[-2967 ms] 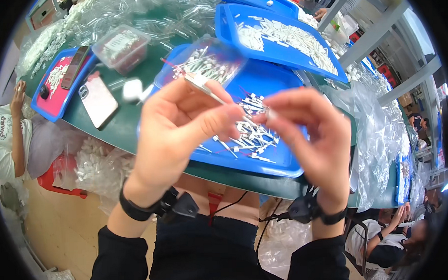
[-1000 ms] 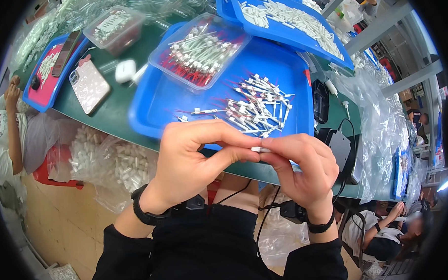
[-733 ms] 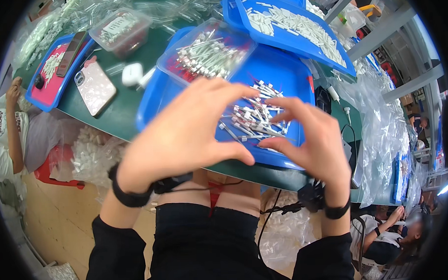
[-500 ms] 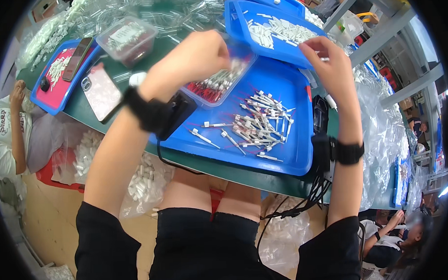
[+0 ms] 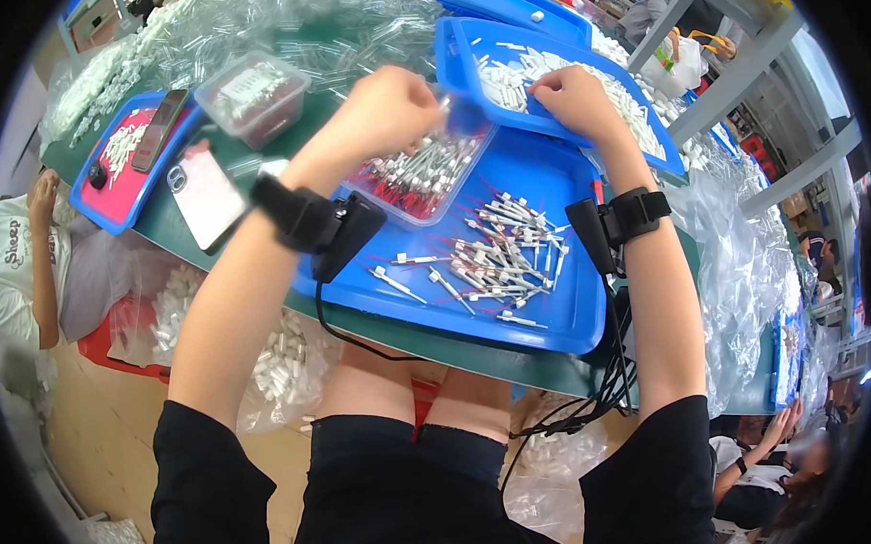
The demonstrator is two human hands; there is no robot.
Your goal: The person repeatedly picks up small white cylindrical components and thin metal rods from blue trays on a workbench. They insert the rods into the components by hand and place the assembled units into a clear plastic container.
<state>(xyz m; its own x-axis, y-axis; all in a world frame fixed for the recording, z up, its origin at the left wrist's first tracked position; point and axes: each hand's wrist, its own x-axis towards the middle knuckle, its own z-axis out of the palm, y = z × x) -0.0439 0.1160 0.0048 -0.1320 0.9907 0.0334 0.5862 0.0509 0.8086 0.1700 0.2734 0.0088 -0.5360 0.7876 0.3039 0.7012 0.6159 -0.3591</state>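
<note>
My left hand (image 5: 391, 109) is curled over a clear plastic box (image 5: 423, 181) of thin white pieces with red tips; its fingertips are hidden in the box. My right hand (image 5: 571, 96) reaches into an upper blue tray (image 5: 466, 50) full of small white caps, fingertips down among them. What either hand grips is hidden. Below both hands a larger blue tray (image 5: 553, 330) holds a loose pile of white assembled pieces (image 5: 507, 260). Both wrists wear black bands with cabled devices.
On the green table (image 5: 260, 182) to the left lie two phones (image 5: 203, 196), a clear lidded box (image 5: 252, 94) and a red-lined blue tray (image 5: 125, 168). Clear bags of parts cover the table's back and right. Another person sits at left (image 5: 22, 258); others are at lower right.
Three seconds to one second ago my hands were held together near my body on a small piece. They have since spread and reached forward, left to the clear box, right to the upper tray.
</note>
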